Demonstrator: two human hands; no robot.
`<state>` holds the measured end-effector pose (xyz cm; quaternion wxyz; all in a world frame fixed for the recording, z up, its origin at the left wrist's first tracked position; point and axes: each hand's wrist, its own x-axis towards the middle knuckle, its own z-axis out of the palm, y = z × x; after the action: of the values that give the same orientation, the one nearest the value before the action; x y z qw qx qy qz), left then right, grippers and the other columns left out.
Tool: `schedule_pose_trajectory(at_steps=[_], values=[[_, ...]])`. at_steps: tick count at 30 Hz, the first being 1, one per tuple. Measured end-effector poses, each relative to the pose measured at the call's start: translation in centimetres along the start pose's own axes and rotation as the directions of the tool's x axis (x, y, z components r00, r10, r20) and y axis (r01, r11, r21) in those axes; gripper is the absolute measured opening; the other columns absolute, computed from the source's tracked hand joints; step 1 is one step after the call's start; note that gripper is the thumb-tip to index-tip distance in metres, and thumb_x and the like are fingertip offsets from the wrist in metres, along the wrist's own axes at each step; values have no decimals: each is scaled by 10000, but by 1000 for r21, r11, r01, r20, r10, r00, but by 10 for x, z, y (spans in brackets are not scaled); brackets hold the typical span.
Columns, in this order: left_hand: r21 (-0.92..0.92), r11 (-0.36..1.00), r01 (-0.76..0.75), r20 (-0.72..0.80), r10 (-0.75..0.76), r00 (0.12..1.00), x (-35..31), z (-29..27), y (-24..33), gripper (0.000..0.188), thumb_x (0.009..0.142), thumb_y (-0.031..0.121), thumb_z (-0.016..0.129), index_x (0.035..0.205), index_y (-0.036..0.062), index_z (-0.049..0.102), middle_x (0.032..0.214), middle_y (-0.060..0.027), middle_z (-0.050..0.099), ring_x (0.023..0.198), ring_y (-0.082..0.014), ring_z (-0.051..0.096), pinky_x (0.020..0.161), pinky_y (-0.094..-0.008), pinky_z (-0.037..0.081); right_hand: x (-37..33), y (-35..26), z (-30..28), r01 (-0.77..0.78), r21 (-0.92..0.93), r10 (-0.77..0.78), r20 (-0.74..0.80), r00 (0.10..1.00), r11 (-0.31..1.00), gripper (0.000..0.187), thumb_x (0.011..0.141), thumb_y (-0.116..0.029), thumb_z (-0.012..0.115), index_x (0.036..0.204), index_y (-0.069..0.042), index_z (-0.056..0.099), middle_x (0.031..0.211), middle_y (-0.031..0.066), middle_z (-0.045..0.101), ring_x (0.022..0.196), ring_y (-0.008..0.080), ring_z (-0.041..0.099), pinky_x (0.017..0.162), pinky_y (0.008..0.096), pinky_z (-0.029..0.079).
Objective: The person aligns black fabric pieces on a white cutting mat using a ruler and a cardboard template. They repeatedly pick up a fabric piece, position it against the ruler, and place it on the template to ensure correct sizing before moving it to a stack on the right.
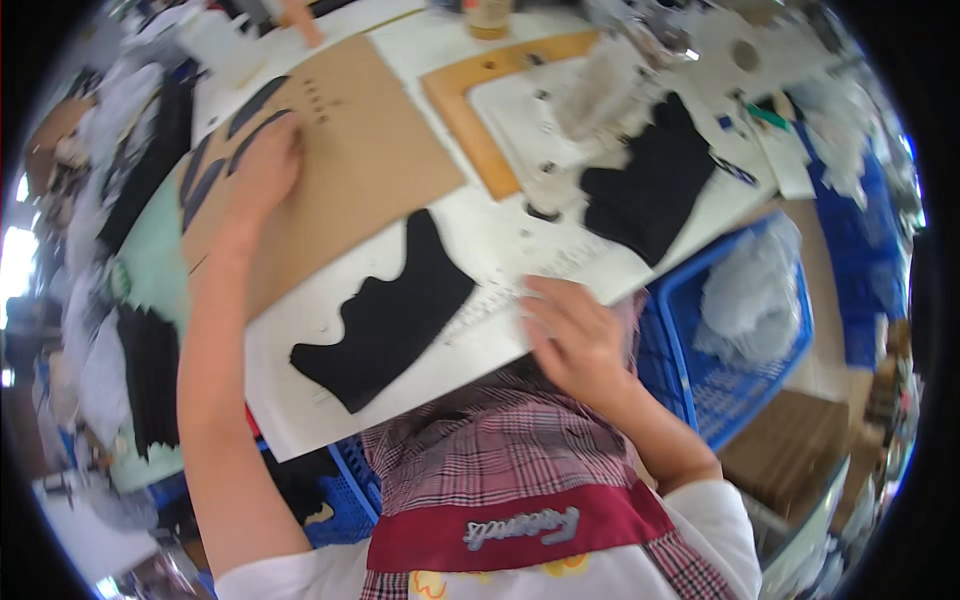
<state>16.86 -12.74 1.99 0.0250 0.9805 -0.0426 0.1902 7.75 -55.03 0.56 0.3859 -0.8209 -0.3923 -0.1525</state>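
My left hand [268, 165] reaches over the brown cardboard sheet [370, 150], its fingers curled in at a dark curved piece [248, 150]. The hand partly covers this piece. Several similar dark curved pieces [257, 106] lie around it. My right hand [580, 340] is over the front edge of the white table [290, 420], blurred, with its fingers apart and nothing in them. Between the hands a flat black fabric glove piece [400, 310] rests on the table. More black fabric gloves [655, 180] lie farther right.
An orange-yellow board [460, 95] with a white plate [510, 120] stands beyond the cardboard. Scissors [735, 170] lie by the right-hand gloves. A blue basket [690, 370] with clear plastic bags [750, 290] is at the right, a cardboard box [785, 450] below it. Black fabric [150, 375] hangs at the left.
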Motion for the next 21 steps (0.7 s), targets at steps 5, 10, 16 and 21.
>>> schedule_pose_trajectory(at_steps=[5,10,16,21], values=[[94,995,22,170,-38,985,31,-3,3,249,826,15,557,1067,-7,618,1097,-191,642,1028,-363,602,887,-454,475,2,22,-22,-95,15,96,-45,994,995,172,742,31,708,911,23,680,1053,166,676,873,325,666,736,369,546],[58,971,231,-164,-219,962,30,-8,2,272,852,102,676,1098,-13,653,1081,-179,663,994,-347,639,863,-397,501,17,29,-17,-27,66,31,-68,997,997,169,741,29,708,908,28,676,1041,167,675,860,325,665,726,373,545],[151,960,236,-1,-238,971,26,9,-27,172,866,134,652,975,3,677,987,-155,657,965,-343,628,837,-437,504,29,23,-2,-2,112,7,-49,999,994,158,744,26,708,897,33,671,1026,152,675,860,314,665,723,368,550],[222,965,141,-22,-139,990,31,17,-33,106,867,85,612,912,5,665,909,-138,655,925,-328,635,779,-439,514,30,16,1,-8,79,9,-15,1000,997,161,747,21,708,905,24,674,1027,146,677,871,309,666,730,362,552]])
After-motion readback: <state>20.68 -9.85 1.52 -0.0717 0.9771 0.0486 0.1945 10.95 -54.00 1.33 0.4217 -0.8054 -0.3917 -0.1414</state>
